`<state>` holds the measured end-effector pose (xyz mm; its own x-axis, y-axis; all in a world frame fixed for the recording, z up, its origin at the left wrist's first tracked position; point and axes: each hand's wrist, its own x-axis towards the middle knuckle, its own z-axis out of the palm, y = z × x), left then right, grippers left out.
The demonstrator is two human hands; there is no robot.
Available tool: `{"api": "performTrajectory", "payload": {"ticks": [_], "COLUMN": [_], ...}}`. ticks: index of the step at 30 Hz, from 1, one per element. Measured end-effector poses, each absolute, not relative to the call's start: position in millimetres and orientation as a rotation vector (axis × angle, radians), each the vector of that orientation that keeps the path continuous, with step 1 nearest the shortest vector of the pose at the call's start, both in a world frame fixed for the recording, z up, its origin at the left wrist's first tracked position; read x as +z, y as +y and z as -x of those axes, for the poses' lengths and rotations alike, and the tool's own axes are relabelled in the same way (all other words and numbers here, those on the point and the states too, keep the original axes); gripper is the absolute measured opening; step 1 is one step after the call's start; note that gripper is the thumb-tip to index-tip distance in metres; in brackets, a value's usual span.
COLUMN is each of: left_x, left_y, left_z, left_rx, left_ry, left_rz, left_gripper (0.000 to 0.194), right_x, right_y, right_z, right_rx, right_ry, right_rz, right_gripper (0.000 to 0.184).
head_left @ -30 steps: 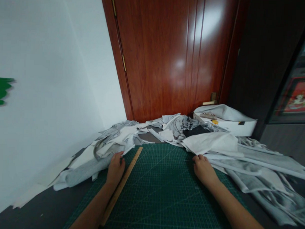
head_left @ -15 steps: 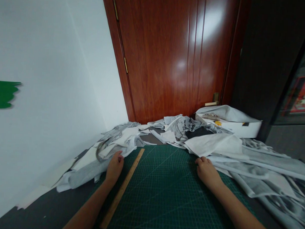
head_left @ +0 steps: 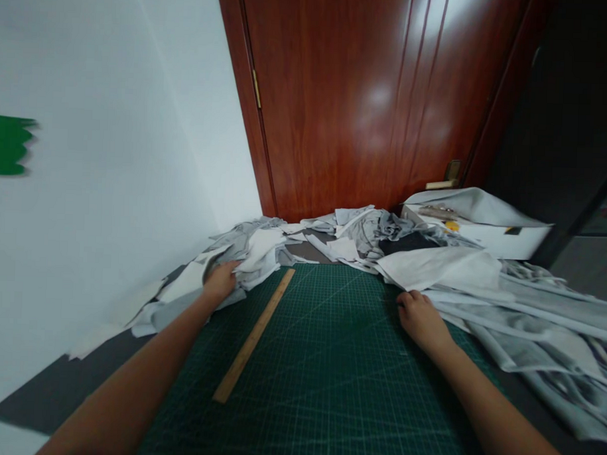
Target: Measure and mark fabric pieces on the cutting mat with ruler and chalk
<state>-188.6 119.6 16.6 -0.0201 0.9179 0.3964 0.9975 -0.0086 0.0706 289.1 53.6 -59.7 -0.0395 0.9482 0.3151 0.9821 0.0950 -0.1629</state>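
Observation:
A green cutting mat (head_left: pixel 323 367) lies in front of me with a wooden ruler (head_left: pixel 254 336) along its left side. My left hand (head_left: pixel 220 281) reaches left of the ruler into a heap of grey and white fabric scraps (head_left: pixel 243 255), its fingers closed on the cloth. My right hand (head_left: pixel 420 318) rests on the mat's right edge, fingers curled under the edge of a white fabric piece (head_left: pixel 439 269). Long grey strips (head_left: pixel 539 328) spread to the right of it.
A red-brown door (head_left: pixel 368 97) stands straight ahead, with a white wall (head_left: pixel 102 147) on the left. A white box (head_left: pixel 483 227) covered by cloth sits at the back right. More scraps (head_left: pixel 368 233) pile up along the mat's far edge.
My left hand has moved forward and left, off the mat, into the scrap heap. My right hand has stayed almost still at the white fabric's edge. The view has shifted leftward.

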Motion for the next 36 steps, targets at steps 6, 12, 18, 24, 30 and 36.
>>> {"api": "performTrajectory", "payload": {"ticks": [6, 12, 18, 24, 30, 36], "left_x": [23.4, 47.1, 48.4, 57.9, 76.8, 107.5], "left_y": [112.8, 106.6, 105.3, 110.2, 104.6, 111.3], "left_z": [180.1, 179.7, 178.8, 171.0, 163.2, 166.5], "left_rx": [-0.400, -0.377, -0.390, -0.666, -1.148, -1.840], "left_ry": [-2.058, -2.109, -2.199, -2.277, -2.245, -2.200], "left_rz": [2.125, 2.051, 2.114, 2.054, 1.890, 1.657], "left_gripper": [0.041, 0.043, 0.025, 0.014, 0.013, 0.011], "right_x": [-62.6, -61.3, -62.1, -61.6, -59.0, -62.3], "right_y": [54.2, 53.2, 55.4, 57.5, 55.8, 57.1], "right_z": [-293.7, -293.4, -291.9, -290.6, -288.9, -289.7], "right_rx": [-0.163, -0.145, -0.146, -0.100, -0.081, -0.081], "right_ry": [-2.043, -2.034, -2.034, -2.027, -2.023, -2.014], "right_rz": [1.911, 1.903, 1.902, 1.899, 1.890, 1.854], "right_gripper": [0.024, 0.024, 0.024, 0.027, 0.027, 0.027]}}
